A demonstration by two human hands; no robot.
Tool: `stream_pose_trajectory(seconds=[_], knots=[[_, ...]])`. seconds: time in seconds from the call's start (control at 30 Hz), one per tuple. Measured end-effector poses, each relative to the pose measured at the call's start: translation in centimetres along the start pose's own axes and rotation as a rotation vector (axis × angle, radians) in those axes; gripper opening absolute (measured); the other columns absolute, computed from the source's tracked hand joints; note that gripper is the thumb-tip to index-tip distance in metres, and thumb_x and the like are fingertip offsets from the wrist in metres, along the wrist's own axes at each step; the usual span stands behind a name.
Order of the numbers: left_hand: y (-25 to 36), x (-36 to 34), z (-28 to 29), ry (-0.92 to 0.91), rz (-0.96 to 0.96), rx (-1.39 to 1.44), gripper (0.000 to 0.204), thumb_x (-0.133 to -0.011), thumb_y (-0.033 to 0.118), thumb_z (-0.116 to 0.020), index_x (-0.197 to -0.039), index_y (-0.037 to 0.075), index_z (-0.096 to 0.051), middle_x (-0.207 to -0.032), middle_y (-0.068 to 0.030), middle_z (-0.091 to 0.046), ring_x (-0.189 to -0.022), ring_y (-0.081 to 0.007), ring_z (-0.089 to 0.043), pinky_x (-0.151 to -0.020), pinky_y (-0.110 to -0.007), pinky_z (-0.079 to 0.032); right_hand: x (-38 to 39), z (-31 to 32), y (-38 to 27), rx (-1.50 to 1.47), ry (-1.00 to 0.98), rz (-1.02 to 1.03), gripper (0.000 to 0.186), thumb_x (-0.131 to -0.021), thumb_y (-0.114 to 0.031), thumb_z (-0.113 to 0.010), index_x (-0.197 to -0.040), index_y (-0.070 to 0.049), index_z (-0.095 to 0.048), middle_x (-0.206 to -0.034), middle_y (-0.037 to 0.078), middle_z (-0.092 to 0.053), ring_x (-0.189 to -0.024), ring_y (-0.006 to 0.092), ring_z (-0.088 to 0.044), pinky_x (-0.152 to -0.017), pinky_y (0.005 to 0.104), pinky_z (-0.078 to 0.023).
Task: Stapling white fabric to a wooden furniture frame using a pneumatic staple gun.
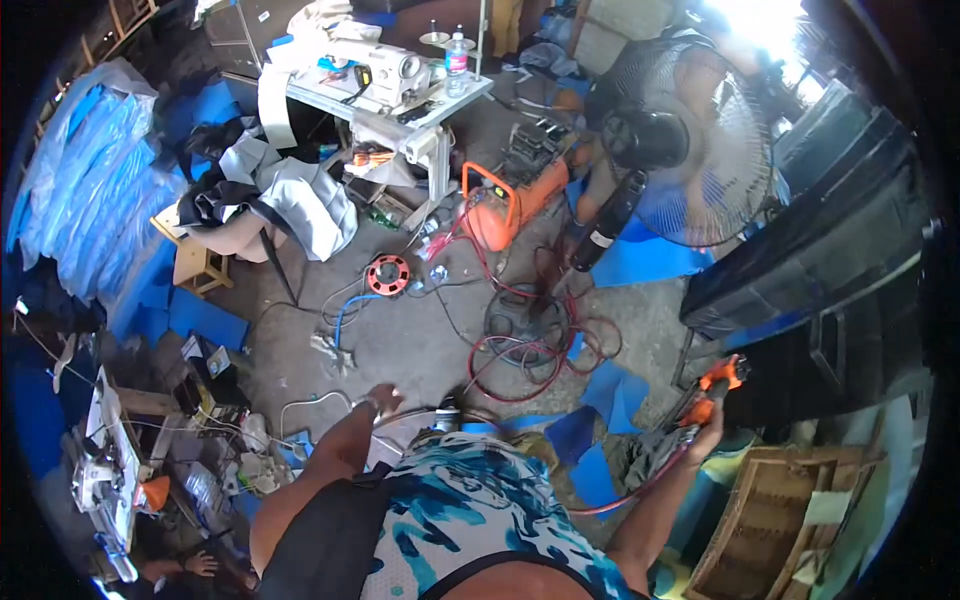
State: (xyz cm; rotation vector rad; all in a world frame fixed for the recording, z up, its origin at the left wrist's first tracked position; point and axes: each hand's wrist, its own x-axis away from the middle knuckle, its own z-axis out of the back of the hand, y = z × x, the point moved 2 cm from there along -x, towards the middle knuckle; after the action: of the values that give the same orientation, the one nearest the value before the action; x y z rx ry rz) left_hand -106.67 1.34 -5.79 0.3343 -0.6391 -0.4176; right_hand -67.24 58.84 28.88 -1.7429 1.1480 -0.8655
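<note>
My right hand [708, 425] is closed round the grip of an orange air staple gun [722, 375], held out at the right beside a long dark padded piece. A red air hose [640, 497] runs from the tool's lower end back past my body. My left hand [384, 399] hangs over the floor in front of me with nothing visible in it, its fingers apart. Ahead of it lies a red cable reel [388, 275] with a blue cord. Farther out stands an orange air compressor [490, 222], with red hose coiled near it.
A pedestal fan [690, 145] stands ahead right, a person behind it. Sewing machines stand on a table [430, 115] ahead and at the left. Plastic-wrapped blue sheets [90, 190] lean left. A wooden frame [780, 520] is at lower right; another person's hand [202, 564] shows lower left.
</note>
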Motion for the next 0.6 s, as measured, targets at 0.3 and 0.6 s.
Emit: stream_pose_trajectory(seconds=[0.3,0.6], knots=[[10.4,-3.2,8.0,0.488,0.058,0.301,0.035,-0.091,0.034,-0.066,-0.109,0.004,-0.071,-0.099,-0.0172,-0.075,-0.092,-0.0344,-0.072,-0.081,-0.045,-0.056,-23.7,-5.4,-2.2,0.087,-0.172,0.098,0.038,-0.103,-0.034,-0.055,-0.114,0.001,-0.065,-0.093,0.006,-0.069,-0.077,0.0157,-0.063,-0.067,0.0290,-0.048],[16.6,11.1,-18.7,-0.276,0.155,-0.224,0.030,-0.093,0.037,-0.057,-0.098,0.017,-0.079,-0.108,-0.0147,-0.074,-0.099,-0.0333,-0.071,-0.085,-0.049,-0.055,-45.0,-8.6,0.3,0.254,-0.285,0.096,0.019,-0.101,-0.017,-0.061,-0.108,0.000,-0.066,-0.092,0.006,-0.069,-0.076,0.0153,-0.066,-0.065,0.0282,-0.051]])
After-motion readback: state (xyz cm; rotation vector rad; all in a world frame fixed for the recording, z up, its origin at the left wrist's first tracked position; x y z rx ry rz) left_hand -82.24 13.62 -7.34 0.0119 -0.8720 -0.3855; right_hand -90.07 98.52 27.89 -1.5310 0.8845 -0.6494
